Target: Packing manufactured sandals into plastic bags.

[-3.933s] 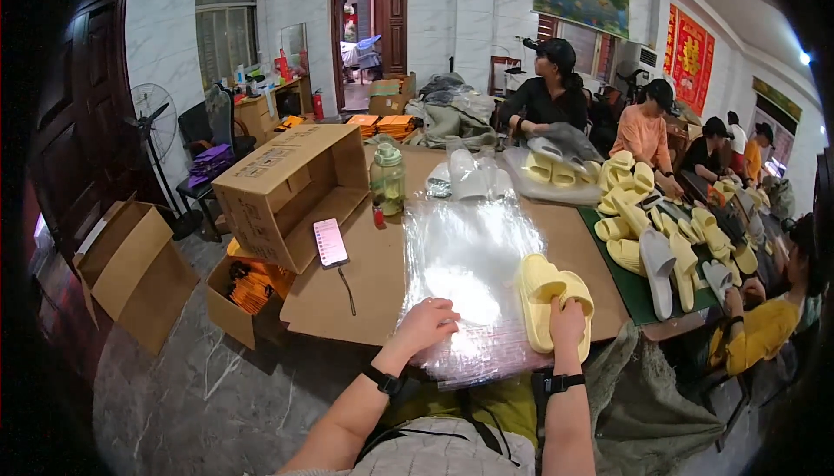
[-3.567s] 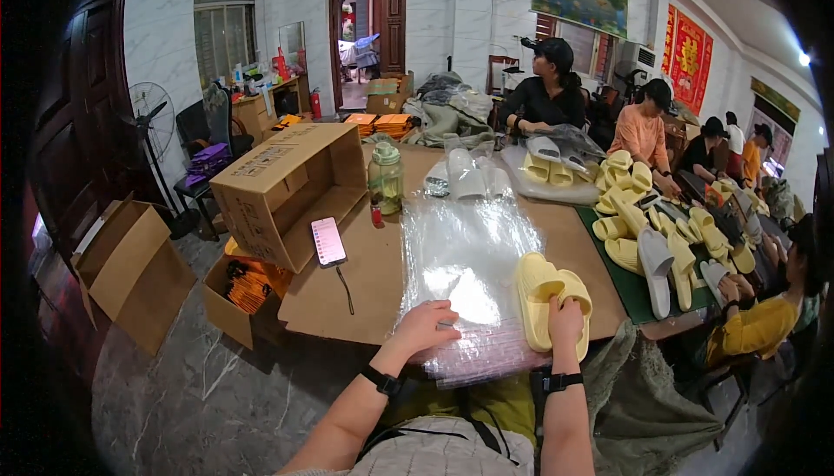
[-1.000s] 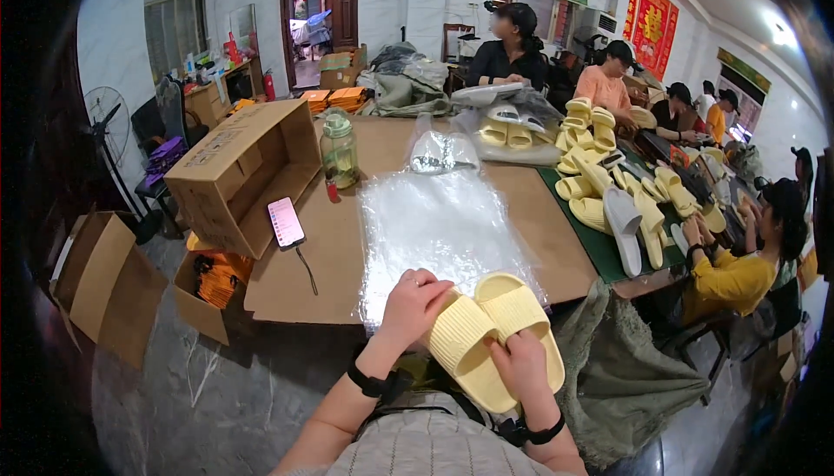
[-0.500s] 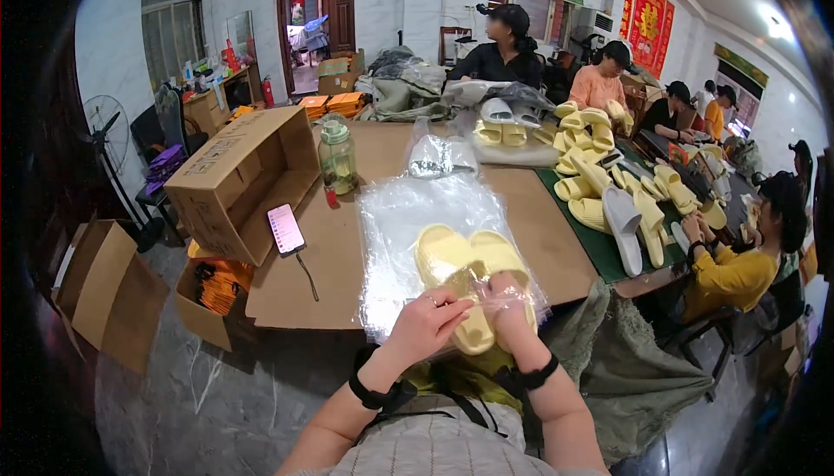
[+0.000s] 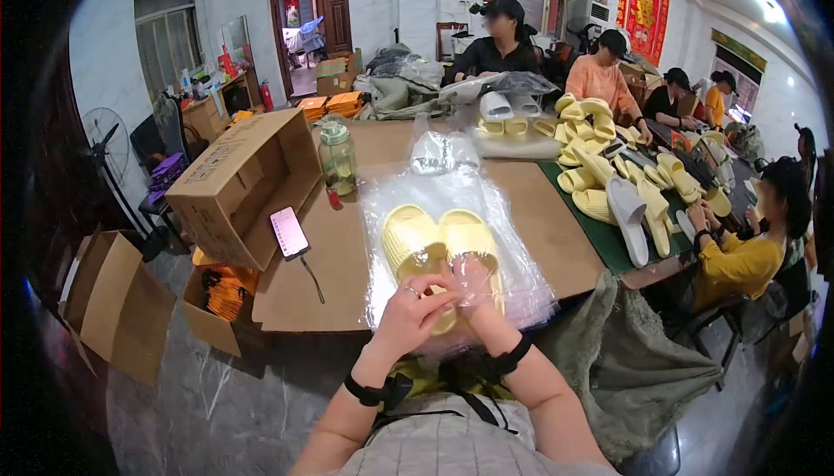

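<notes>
A pair of pale yellow slippers (image 5: 412,234) lies side by side on a stack of clear plastic bags (image 5: 512,276), toes pointing away from me. Clear film covers at least part of them. My left hand (image 5: 415,309), a ring on one finger, is closed in a pinch on the edge of a plastic bag over the left slipper's heel. My right hand (image 5: 473,283) reaches under the film to the right slipper's foot opening and grips the pair there; its fingertips are hidden by the strap.
On the cardboard-covered table (image 5: 321,311) are a phone (image 5: 288,232), a jar (image 5: 337,159) and an open carton (image 5: 248,185). A bagged white pair (image 5: 443,153) lies beyond. Yellow slippers (image 5: 595,137) are heaped at right, where co-workers (image 5: 743,250) sit; another person (image 5: 504,46) is across the table.
Both slippers have shifted left with my right hand and now lie straighter on the bags. My left hand has moved slightly left, still pinching the film.
</notes>
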Demonstrator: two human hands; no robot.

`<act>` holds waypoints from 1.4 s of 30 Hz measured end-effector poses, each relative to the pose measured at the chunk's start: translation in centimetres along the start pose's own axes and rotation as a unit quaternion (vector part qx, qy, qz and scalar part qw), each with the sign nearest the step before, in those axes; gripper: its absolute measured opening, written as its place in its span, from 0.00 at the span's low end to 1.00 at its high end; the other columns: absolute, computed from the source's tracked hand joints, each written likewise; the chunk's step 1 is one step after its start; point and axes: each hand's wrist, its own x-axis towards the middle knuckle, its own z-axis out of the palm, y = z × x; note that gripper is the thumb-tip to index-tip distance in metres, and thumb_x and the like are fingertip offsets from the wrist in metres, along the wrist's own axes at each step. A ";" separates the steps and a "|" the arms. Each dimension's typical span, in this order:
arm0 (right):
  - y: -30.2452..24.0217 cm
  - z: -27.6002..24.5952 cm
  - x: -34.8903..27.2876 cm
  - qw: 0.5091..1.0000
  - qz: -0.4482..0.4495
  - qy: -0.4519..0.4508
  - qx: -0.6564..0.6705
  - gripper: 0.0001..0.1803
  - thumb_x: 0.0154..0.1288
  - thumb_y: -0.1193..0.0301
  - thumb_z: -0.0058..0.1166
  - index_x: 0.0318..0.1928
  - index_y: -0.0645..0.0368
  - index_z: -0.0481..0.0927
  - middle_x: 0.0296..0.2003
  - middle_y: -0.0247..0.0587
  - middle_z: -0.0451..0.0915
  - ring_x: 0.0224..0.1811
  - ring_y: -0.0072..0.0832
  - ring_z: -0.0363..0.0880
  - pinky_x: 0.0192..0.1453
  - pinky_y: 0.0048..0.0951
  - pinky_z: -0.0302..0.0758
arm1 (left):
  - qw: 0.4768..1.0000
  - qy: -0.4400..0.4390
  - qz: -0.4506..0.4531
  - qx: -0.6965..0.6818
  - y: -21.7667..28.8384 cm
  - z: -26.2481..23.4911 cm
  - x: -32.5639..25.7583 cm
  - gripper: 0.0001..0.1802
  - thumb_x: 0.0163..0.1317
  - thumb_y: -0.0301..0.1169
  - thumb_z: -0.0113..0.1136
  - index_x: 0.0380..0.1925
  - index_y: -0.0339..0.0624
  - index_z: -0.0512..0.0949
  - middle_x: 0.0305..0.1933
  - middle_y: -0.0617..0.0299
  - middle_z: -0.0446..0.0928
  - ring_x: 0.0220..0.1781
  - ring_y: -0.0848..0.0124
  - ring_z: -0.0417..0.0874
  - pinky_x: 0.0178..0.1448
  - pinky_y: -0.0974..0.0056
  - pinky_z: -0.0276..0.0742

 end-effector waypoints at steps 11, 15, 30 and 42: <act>5.0 5.8 3.3 0.904 0.277 0.064 0.318 0.21 0.69 0.61 0.55 0.55 0.63 0.75 0.49 0.58 0.76 0.52 0.57 0.75 0.53 0.50 0.75 | 0.994 -0.081 0.045 -0.055 1.4 -0.1 -0.1 0.15 0.56 0.27 0.69 0.45 0.47 0.85 0.48 0.59 0.81 0.47 0.59 0.81 0.50 0.60 0.79; 1.5 1.4 -2.3 0.930 0.159 0.161 0.289 0.31 0.64 0.63 0.63 0.63 0.64 0.71 0.63 0.59 0.70 0.62 0.52 0.71 0.65 0.46 0.70 | 0.977 0.037 -0.176 -0.115 -2.0 -1.3 -2.7 0.16 0.58 0.32 0.71 0.46 0.41 0.83 0.48 0.59 0.82 0.39 0.69 0.83 0.40 0.65 0.78; 10.9 -3.9 -13.1 0.677 0.436 0.116 0.582 0.14 0.71 0.65 0.59 0.34 0.64 0.84 0.25 0.28 0.77 0.28 0.15 0.70 0.33 0.22 0.67 | 0.873 -0.082 -0.457 -0.149 -5.8 -0.7 -3.8 0.18 0.58 0.42 0.72 0.35 0.37 0.85 0.25 0.65 0.80 0.29 0.78 0.78 0.33 0.68 0.73; 12.7 -2.7 -13.4 0.587 0.413 -0.063 0.694 0.11 0.67 0.67 0.62 0.45 0.61 0.86 0.31 0.29 0.84 0.23 0.10 0.68 0.26 0.16 0.62 | 0.850 0.000 -0.421 -0.317 -8.0 -1.2 -5.1 0.14 0.67 0.35 0.65 0.46 0.36 0.84 0.35 0.68 0.83 0.30 0.84 0.71 0.33 0.75 0.65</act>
